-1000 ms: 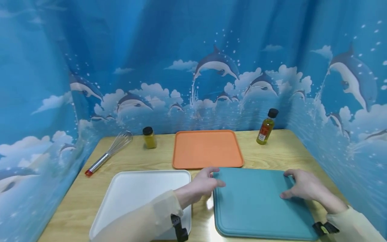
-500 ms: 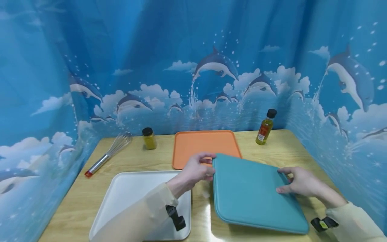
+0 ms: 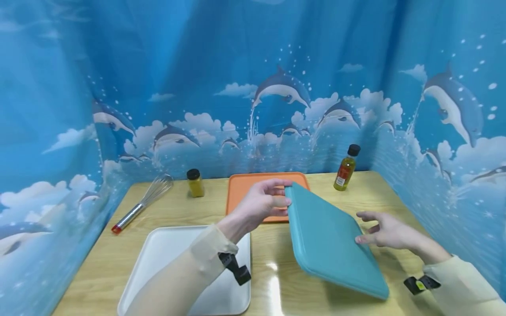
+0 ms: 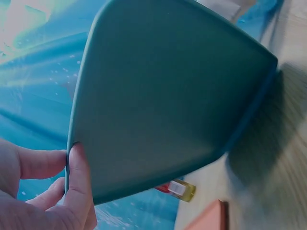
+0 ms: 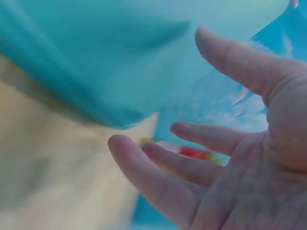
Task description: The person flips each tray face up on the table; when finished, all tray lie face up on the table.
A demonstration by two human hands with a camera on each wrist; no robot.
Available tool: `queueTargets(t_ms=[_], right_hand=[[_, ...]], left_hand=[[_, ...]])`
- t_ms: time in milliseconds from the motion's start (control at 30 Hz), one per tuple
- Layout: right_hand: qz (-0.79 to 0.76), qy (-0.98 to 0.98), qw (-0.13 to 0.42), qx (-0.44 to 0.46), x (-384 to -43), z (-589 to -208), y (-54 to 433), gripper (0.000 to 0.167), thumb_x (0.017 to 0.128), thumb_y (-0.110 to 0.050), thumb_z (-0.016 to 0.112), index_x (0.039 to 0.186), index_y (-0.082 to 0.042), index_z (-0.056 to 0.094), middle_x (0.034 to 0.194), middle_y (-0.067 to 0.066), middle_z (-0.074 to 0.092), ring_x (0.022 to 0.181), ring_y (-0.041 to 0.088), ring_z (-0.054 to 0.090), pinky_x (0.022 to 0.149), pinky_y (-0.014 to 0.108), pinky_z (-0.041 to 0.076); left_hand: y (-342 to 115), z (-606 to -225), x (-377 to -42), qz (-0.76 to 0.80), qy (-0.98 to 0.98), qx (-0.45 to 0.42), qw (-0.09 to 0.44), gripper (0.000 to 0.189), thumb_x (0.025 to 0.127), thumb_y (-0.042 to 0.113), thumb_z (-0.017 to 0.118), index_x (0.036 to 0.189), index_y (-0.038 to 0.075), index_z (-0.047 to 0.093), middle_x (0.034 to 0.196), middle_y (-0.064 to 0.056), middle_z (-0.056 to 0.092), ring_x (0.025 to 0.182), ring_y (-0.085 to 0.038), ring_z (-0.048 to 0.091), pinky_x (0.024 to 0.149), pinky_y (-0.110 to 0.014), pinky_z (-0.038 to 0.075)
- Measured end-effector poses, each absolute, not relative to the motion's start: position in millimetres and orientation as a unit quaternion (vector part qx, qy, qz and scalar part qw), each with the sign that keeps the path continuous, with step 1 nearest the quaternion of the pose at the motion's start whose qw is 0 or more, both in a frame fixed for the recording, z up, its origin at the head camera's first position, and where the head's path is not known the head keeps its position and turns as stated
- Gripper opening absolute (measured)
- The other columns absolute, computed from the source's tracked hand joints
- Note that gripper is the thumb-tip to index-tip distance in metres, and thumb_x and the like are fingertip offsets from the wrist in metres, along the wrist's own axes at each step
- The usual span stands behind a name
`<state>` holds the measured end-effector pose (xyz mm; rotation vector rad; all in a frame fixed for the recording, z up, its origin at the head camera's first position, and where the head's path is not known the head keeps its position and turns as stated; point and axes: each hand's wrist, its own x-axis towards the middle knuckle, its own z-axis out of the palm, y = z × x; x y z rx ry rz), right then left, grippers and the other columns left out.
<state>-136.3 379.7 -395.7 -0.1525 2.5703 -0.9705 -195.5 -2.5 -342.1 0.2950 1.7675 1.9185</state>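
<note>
A teal tray (image 3: 332,239) is raised on its left side and tilted, its right side down close to the table. My left hand (image 3: 261,205) pinches its far left corner between thumb and fingers; the left wrist view shows the thumb and fingertips on either side of the rim, with the tray's broad face (image 4: 168,91) beyond. My right hand (image 3: 389,231) is beside the tray's right edge, thumb and fingers spread. In the right wrist view its extended fingers (image 5: 163,191) are around the near corner of the tray without closing on it.
A white tray (image 3: 158,259) lies at front left, partly under my left forearm. An orange tray (image 3: 243,188) is at the back middle, partly covered. A whisk (image 3: 144,199), a yellow jar with black lid (image 3: 195,184) and an oil bottle (image 3: 345,171) stand or lie near the curtain (image 3: 221,66).
My left hand has taken hold of the teal tray's left corner and raised it, tilting the tray from flat to steep. My right hand has shifted slightly left and its fingers have spread from the edge.
</note>
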Motion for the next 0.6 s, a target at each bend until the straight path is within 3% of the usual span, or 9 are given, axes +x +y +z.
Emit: queueTargets(t_ms=[233,433,600], right_hand=[[-0.326,0.924,0.112,-0.164,-125,-336,342,0.073,0.105,-0.026,0.081,0.165,0.003,0.049,0.161,0.037,0.057,0.126,0.045,0.077,0.086,0.031,0.069],[-0.349,0.899,0.118,-0.236,-121,-284,313,0.067,0.106,-0.023,0.079,0.166,-0.006,0.052,0.168,0.023,0.058,0.13,0.034,0.078,0.089,0.027,0.068],[-0.371,0.875,0.157,-0.269,-118,-251,296,0.068,0.108,-0.02,0.078,0.169,-0.012,0.049,0.175,0.019,0.051,0.139,0.037,0.073,0.092,0.031,0.07]], left_hand=[[10,-321,-197,0.719,0.636,0.118,0.255,0.051,0.104,-0.006,0.073,0.151,0.015,0.07,0.123,-0.009,0.071,0.095,-0.015,0.074,0.09,-0.034,0.071],[21,-309,-198,0.725,0.626,0.133,0.255,0.05,0.105,-0.003,0.073,0.151,0.016,0.071,0.12,-0.007,0.072,0.097,-0.015,0.075,0.096,-0.036,0.072],[30,-301,-196,0.739,0.605,0.142,0.261,0.045,0.107,-0.002,0.071,0.149,0.015,0.073,0.118,-0.007,0.07,0.101,-0.018,0.077,0.101,-0.04,0.071]])
